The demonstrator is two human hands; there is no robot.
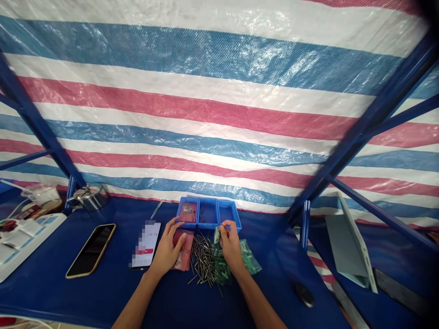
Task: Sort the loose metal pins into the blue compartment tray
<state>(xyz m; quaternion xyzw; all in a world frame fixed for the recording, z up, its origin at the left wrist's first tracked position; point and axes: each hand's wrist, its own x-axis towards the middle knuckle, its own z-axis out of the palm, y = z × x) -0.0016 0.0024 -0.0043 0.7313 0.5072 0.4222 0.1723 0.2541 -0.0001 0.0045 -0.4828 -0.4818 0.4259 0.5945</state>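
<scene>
My left hand (168,249) rests with fingers apart on a stack of small red plastic bags (186,256). My right hand (230,244) pinches a small green plastic bag (217,235) between thumb and fingers. More green bags (250,258) lie under and beside my right wrist. Between the hands spreads a loose pile of thin metal rods (203,261), too small to name exactly. Just behind stands a blue tray (208,225) with three compartments. A red bag (188,212) lies in the left one, a few rods in the middle one.
On the left are a lit phone (146,244), a dark phone (92,250), a power strip (30,244) and a metal cup (89,197). A black mouse (303,294) lies on the right. Blue frame posts (306,224) and striped sheeting (206,114) bound the table behind.
</scene>
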